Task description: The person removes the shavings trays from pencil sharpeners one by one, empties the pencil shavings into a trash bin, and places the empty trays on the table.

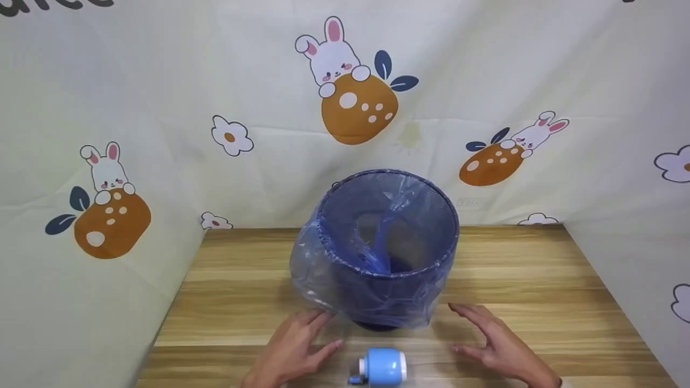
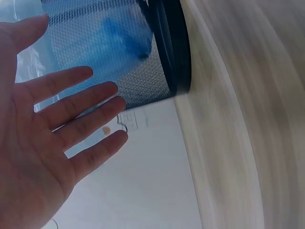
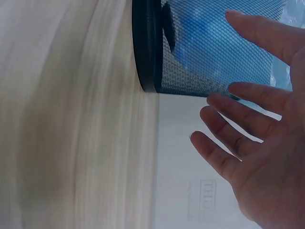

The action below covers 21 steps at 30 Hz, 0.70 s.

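Note:
A dark mesh wastebasket stands upright on the table, lined with a translucent blue plastic bag folded over its rim. The bag's loose edge hangs down outside, bulging at the left. My left hand is at the basket's front left, fingers spread and holding nothing; in the left wrist view its palm faces the camera beside the mesh. On the other side my right hand hovers with spread fingers, apart from the basket. Between the hands, near the front, lies a small blue-and-white cylinder with a little crank.
The wood-grain table is enclosed at the back and sides by a pale cloth printed with rabbits, orange fruit and flowers. The basket stands close to the back cloth.

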Available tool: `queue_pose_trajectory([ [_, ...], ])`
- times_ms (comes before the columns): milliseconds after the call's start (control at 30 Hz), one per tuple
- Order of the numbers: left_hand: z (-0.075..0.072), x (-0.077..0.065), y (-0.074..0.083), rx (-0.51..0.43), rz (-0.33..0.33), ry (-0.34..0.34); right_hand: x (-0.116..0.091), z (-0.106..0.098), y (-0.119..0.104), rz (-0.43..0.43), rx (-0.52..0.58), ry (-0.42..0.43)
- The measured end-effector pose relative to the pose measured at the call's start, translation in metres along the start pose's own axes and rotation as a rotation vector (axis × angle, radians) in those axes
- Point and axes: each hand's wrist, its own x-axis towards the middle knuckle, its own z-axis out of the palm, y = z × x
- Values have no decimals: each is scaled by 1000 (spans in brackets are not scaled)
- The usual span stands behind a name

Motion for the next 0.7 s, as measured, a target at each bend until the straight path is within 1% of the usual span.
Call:
queue_pose_trajectory([
  [67, 1, 2, 4, -16, 15, -16, 0, 4, -1, -24, 15, -17],
  [167, 4, 3, 11, -34, 27, -40, -1, 9, -4, -36, 23, -35],
  [367, 12, 6, 23, -86, 31, -91, -3, 17, -7, -41, 38, -74],
  [467, 16, 8, 27, -122, 46, -104, -3, 21, -9, -46, 45, -84],
  [600, 19, 10, 33, -159, 83, -114, -3, 24, -12, -31, 48, -102],
  [700, 21, 11, 38, -191, 87, -144, -4, 26, -14, -25, 63, -115],
])
